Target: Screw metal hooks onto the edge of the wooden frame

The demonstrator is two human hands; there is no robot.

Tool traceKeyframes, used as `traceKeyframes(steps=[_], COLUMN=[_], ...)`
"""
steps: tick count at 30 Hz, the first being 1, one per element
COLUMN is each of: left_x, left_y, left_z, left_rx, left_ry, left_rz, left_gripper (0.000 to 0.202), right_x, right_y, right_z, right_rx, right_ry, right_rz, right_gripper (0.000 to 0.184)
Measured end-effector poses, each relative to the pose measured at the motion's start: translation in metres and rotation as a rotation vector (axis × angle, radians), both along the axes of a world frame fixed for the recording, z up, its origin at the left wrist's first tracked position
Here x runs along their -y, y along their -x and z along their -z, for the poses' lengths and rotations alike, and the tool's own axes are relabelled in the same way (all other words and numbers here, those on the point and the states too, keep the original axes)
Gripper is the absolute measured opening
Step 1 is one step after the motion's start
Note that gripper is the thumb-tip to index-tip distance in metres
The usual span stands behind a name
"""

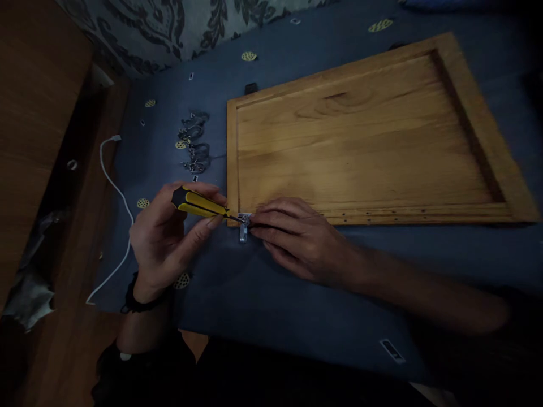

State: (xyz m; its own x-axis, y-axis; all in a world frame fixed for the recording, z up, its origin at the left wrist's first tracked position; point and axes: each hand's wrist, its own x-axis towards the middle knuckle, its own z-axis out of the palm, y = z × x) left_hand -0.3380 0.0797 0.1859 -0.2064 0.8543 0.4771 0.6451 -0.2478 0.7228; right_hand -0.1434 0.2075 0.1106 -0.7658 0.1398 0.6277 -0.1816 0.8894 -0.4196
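A yellow and black screwdriver (200,204) is gripped by my left hand (163,234), its shaft slanting down to the right. The tip meets a small metal hinge (243,227) at the lower left corner of a framed wooden panel (360,141). Beside the hinge, the fingers of my right hand (301,237) are closed together against its right side. Whether they also pinch a screw there is hidden. Part of the hinge sticks out past the panel's near edge. Several small dark holes run along that edge further right.
Several metal hinges (195,141) lie in a cluster left of the panel on the dark blue patterned cloth (254,294). A white cable (123,195) curves along the left side. Wooden furniture (38,113) stands at the left, and a patterned fabric (178,25) borders the back.
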Motion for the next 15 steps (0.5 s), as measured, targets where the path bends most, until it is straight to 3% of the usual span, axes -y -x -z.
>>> traceKeyframes(steps=[15], left_x=[-0.0021], left_y=[-0.0005], left_z=[-0.0005], left_rx=[-0.042], left_ry=[-0.053], left_rz=[0.046], left_gripper=[0.037], right_x=[0.0008], right_y=[0.0014], right_z=[0.0033], right_rx=[0.038], right_ry=[-0.075], right_rz=[-0.003], right_gripper=[0.024])
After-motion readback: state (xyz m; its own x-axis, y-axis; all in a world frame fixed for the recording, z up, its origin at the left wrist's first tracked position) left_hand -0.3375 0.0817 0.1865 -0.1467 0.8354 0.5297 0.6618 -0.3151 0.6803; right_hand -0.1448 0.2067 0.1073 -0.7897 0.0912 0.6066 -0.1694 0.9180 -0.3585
